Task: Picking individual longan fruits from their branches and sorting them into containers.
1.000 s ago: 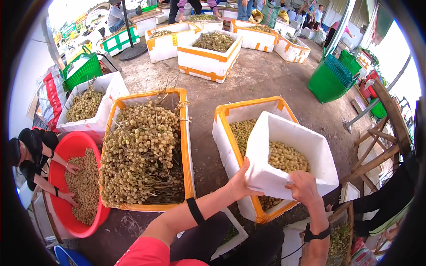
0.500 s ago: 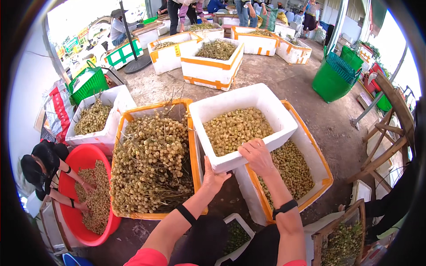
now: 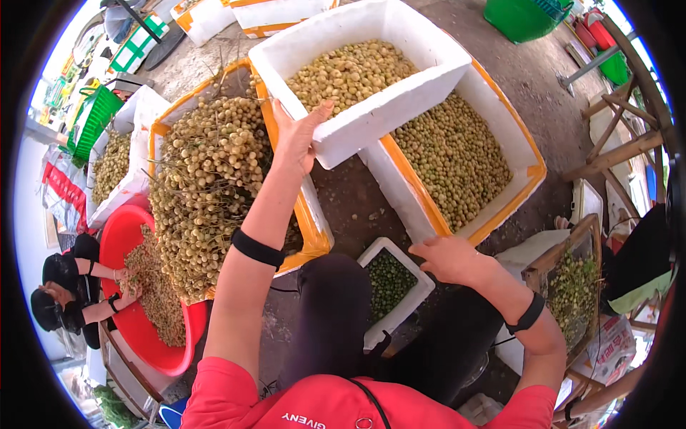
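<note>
Left hand (image 3: 296, 139) clamped on rectangular white foam box (image 3: 393, 111), 12 o'clock | right hand (image 3: 450, 261) apart, half curled, 4 o'clock; can't tell if holding anything | already loose: small round tan fruit (image 3: 350, 71) inside | still on stems: big brown bunches (image 3: 214, 164), 10 o'clock

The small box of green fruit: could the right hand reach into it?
Probably yes: the right hand looks empty and is close beside the small box, whose top is open, with nothing seen covering the green fruit.

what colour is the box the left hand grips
Plain white; the box shows best in the head view.
</note>
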Available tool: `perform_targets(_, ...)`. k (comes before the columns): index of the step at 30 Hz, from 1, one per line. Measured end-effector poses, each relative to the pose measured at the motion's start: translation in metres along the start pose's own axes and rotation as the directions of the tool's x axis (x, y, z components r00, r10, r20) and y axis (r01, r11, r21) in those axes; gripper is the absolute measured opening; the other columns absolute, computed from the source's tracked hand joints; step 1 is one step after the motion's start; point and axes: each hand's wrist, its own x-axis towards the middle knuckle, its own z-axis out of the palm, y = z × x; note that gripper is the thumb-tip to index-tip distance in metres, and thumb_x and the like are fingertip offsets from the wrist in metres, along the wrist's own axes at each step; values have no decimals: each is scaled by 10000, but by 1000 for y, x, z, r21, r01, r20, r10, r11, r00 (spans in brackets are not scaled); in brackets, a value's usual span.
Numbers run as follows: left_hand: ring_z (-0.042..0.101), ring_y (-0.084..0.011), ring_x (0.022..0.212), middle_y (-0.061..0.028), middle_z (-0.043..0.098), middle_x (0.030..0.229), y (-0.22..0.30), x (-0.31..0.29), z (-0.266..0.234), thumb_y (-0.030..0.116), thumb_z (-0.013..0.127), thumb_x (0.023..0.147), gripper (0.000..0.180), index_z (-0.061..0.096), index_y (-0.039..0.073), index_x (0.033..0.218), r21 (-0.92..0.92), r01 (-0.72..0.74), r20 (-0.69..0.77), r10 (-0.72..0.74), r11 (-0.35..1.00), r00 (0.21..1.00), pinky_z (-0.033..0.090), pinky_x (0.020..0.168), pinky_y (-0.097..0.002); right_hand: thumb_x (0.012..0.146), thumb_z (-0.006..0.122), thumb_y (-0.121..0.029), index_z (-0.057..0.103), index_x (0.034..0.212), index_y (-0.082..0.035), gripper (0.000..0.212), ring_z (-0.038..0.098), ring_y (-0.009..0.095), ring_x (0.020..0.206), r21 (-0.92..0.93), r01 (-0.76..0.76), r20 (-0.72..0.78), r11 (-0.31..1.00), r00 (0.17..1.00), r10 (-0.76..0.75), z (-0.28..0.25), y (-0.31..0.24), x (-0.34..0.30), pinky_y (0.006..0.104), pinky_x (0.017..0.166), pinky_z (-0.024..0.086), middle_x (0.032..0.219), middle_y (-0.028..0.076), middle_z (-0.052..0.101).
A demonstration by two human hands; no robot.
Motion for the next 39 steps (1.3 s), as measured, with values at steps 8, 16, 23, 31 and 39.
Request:
perform_targets(8, 508, -263, 950, -172, 398, 1157, 6, 2, -2, 75, 643, 699, 1008, -152, 198, 1308, 62, 48, 83, -53, 997, 995, 473, 666, -458, 731, 615, -271, 570, 970, -65, 318, 563, 285, 912, -25, -428, 561, 903, 742, 367, 97, 6, -42, 380, 725, 471, 932, 134, 594)
perform_targets(16, 519, -247, 842, -195, 404, 1107, -19, 7, -23, -34, 556, 647, 970, -107, 166, 1326, 20, -3, 45, 3, 1000, 999, 489, 592, -362, 739, 594, -271, 524, 1082, -73, 402, 564, 310, 875, 192, -330, 284, 924, 920, 269, 108, -21, -63, 390, 744, 449, 916, 144, 589)
perform_targets(23, 507, -139, 616, -97, 427, 927, -22, -4, -20, -121, 436, 612, 799, 106, 174, 1278, 0, -138, -81, 137, 990, 987, 364, 347, -216, 777, 597, -274, 409, 1190, -37, 512, 551, 183, 802, 941, -78, -116, 328, 839, 532, 29, -9, -1, 291, 632, 466, 924, 91, 555)
perform_targets(31, -27, -393, 1265, -294, 31, 1333, -29, -59, 24, 99, 566, 616, 950, -89, -45, 1289, 459, -169, -151, 264, 872, 953, -18, 1023, -442, 654, 554, -626, -16, 1335, -128, 1018, 287, 410, 1153, 939, 170, -5, -300, 876, 482, -39, -5, 62, 501, 734, 461, 1308, 255, 136)
perform_targets(39, -6, -393, 1266, -289, 29, 1334, -33, -74, 1, 142, 571, 644, 963, -114, 9, 1307, 430, -128, -169, 219, 894, 961, 26, 1027, -430, 633, 536, -653, 205, 1277, -79, 925, 249, 440, 1162, 949, 107, 73, -295, 840, 538, -60, -13, 122, 560, 803, 389, 1297, 265, 147)
